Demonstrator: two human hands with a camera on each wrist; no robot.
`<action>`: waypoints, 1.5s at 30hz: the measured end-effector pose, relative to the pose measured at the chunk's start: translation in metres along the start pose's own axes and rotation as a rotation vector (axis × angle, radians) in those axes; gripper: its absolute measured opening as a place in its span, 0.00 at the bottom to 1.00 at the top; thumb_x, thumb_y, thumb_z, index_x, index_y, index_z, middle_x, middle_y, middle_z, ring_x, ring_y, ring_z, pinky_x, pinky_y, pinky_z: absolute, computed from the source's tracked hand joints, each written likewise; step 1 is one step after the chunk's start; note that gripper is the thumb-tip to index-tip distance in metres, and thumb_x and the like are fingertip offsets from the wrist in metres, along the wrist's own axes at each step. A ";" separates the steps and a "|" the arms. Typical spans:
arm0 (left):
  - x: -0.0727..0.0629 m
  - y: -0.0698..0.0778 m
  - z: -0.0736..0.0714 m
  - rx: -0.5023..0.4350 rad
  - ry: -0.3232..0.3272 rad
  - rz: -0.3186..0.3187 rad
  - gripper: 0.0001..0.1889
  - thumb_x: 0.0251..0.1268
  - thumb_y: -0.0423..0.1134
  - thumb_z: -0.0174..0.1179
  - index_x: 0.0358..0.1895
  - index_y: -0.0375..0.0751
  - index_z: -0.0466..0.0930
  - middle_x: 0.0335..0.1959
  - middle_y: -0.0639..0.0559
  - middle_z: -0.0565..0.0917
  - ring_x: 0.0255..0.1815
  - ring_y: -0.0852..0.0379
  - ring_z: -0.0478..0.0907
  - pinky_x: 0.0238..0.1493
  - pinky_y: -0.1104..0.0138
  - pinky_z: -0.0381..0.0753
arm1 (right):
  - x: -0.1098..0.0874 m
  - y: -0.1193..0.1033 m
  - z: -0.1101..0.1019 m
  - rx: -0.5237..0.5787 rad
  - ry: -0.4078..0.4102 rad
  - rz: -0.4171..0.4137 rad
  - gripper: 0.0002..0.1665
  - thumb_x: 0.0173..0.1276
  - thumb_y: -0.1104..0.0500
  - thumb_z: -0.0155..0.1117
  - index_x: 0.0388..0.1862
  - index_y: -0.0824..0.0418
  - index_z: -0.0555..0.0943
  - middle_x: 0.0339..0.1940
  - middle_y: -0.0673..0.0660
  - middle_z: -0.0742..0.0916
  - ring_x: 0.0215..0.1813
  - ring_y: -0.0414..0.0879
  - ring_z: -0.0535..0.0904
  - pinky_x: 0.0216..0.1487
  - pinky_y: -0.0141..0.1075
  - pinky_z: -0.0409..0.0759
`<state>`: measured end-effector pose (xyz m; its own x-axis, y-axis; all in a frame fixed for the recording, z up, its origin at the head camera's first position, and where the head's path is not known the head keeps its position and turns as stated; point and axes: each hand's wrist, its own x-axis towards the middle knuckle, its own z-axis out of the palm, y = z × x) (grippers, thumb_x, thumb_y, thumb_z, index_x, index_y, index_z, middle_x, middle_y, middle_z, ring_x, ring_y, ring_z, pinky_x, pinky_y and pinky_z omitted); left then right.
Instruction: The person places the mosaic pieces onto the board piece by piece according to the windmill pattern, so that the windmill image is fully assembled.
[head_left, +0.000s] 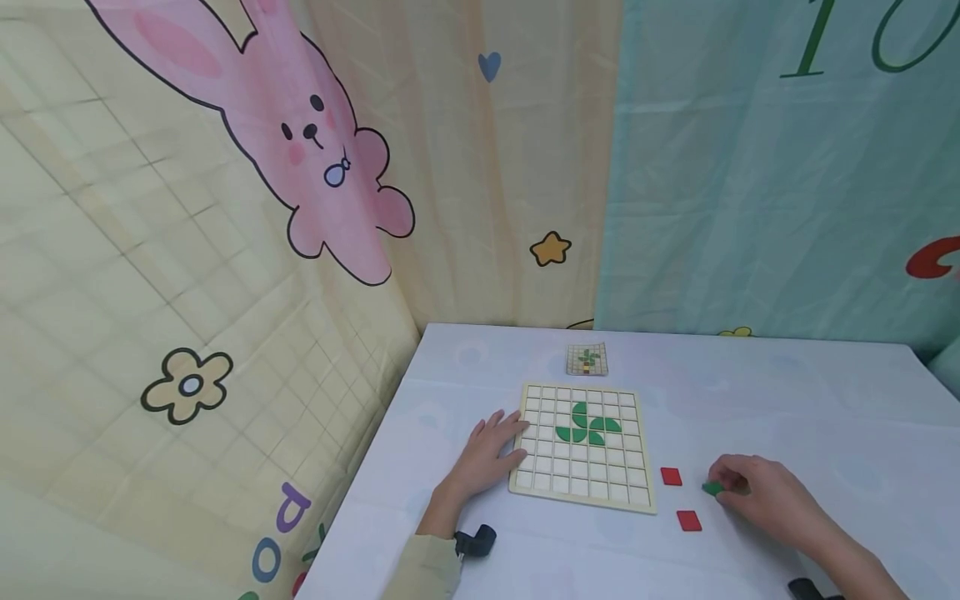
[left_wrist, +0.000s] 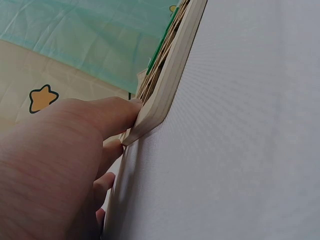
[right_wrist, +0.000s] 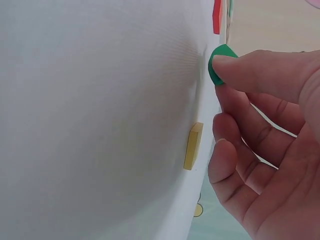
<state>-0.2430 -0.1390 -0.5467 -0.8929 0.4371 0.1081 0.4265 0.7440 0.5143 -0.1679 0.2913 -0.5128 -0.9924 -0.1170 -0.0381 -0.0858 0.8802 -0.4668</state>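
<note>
A square wooden grid board [head_left: 561,468] lies on the table with several green quarter-round tiles [head_left: 580,435] set in its middle squares as a pinwheel. My left hand [head_left: 491,450] rests at the board's left edge, fingers spread; in the left wrist view, the thumb touches the wooden rim [left_wrist: 167,95]. To the right of the board, my right hand [head_left: 768,496] pinches a green tile [right_wrist: 216,65] between thumb and index finger, its other fingers curled loosely. Two red square tiles [head_left: 671,477] lie between the board and this hand.
A small pattern card [head_left: 587,359] with a similar green pinwheel lies behind the board. In the right wrist view, a yellow tile [right_wrist: 193,146] sits on the white tabletop [right_wrist: 100,125] near my right fingers. Printed curtains [head_left: 480,167] stand behind and left of the table.
</note>
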 end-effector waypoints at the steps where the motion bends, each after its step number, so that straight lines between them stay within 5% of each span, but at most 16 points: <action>1: 0.000 0.000 0.000 -0.003 0.000 0.000 0.27 0.76 0.52 0.54 0.74 0.53 0.69 0.79 0.56 0.61 0.81 0.48 0.47 0.78 0.46 0.44 | 0.000 0.000 0.000 0.003 0.003 0.002 0.13 0.53 0.65 0.79 0.35 0.53 0.85 0.27 0.47 0.81 0.34 0.46 0.75 0.38 0.42 0.81; 10: -0.001 0.003 -0.001 -0.011 0.001 -0.001 0.27 0.75 0.51 0.55 0.74 0.52 0.69 0.79 0.55 0.61 0.81 0.47 0.47 0.78 0.45 0.44 | 0.007 -0.008 -0.004 0.034 -0.005 0.039 0.09 0.58 0.64 0.77 0.36 0.58 0.86 0.30 0.49 0.83 0.35 0.47 0.75 0.40 0.45 0.83; 25: 0.000 0.001 -0.001 0.026 -0.001 -0.003 0.27 0.75 0.53 0.54 0.74 0.54 0.68 0.79 0.55 0.61 0.81 0.48 0.47 0.78 0.46 0.45 | 0.017 -0.025 0.000 0.053 0.028 -0.015 0.08 0.59 0.63 0.75 0.37 0.54 0.86 0.28 0.48 0.82 0.31 0.45 0.74 0.29 0.34 0.77; 45: 0.000 0.001 0.000 0.014 -0.008 -0.020 0.28 0.75 0.53 0.54 0.75 0.55 0.68 0.79 0.56 0.61 0.82 0.50 0.46 0.79 0.47 0.43 | 0.037 -0.056 0.015 0.129 0.006 -0.072 0.11 0.63 0.61 0.73 0.46 0.56 0.88 0.31 0.47 0.83 0.31 0.44 0.74 0.27 0.34 0.78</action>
<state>-0.2429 -0.1383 -0.5466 -0.9001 0.4260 0.0910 0.4105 0.7597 0.5043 -0.1989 0.2309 -0.5011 -0.9846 -0.1748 0.0051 -0.1455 0.8028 -0.5782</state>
